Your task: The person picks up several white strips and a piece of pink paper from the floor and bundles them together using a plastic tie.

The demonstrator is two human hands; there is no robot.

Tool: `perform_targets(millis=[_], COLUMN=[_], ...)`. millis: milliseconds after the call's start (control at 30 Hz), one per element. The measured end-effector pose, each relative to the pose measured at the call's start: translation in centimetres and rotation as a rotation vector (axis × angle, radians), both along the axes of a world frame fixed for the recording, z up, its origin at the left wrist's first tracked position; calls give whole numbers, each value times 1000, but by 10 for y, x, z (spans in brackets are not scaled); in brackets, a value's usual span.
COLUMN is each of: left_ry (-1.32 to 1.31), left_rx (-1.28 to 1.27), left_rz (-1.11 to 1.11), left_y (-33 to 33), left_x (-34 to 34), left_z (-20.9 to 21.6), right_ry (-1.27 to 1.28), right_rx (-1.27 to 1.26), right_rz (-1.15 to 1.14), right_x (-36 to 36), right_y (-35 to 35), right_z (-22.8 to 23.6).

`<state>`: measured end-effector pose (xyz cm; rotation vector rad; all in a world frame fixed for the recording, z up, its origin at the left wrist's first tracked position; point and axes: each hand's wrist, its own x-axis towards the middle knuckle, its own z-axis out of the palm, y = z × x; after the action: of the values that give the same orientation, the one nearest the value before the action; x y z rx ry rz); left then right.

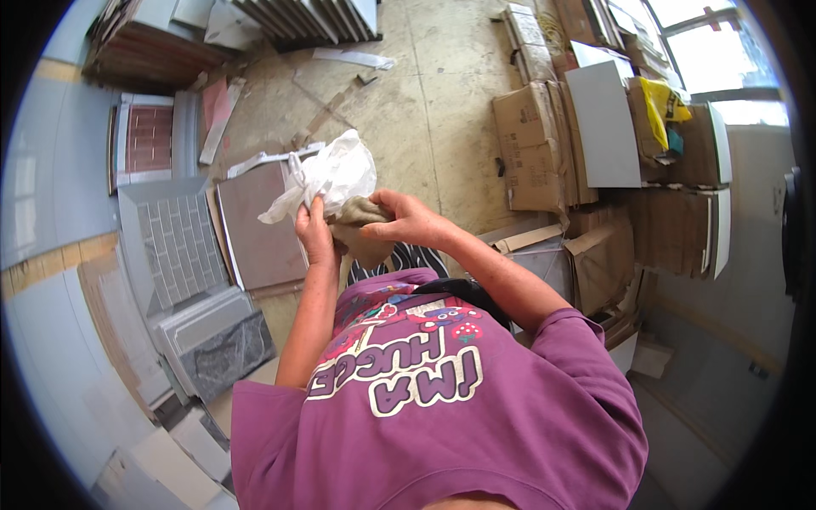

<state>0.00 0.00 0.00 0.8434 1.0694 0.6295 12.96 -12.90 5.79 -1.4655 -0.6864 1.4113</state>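
In front of my waist, a thin white plastic bag [340,170] hangs crumpled over the far side of my hands. My left hand [316,236] is closed on the bag's near edge, thumb and fingers pinched together. To its right, my right hand [408,219] grips a bunched olive-brown cloth [361,211], with the thumb on the near side and the fingers curled over the top. The cloth touches the bag and lies between both hands. Some of my left fingers are hidden behind the bag and cloth.
Left of me lean sample boards, including a brownish panel [263,225] and a grey brick-patterned tile board [174,246]. Cardboard boxes [531,149] and a white panel [603,123] stand on the right, with a yellow bag [661,110]. Scraps lie on the concrete floor [425,85].
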Motion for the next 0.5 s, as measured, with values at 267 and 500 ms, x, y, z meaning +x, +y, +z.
perform_targets(millis=[267, 500], left_ry=[-21, 69], left_rx=[-47, 10], left_rz=[86, 95], left_y=[2, 8], left_x=[-22, -39], left_z=[-14, -20], right_ry=[397, 296], right_rx=[2, 82], right_rz=[66, 75], right_x=[6, 31], right_y=[12, 12], right_z=[25, 30])
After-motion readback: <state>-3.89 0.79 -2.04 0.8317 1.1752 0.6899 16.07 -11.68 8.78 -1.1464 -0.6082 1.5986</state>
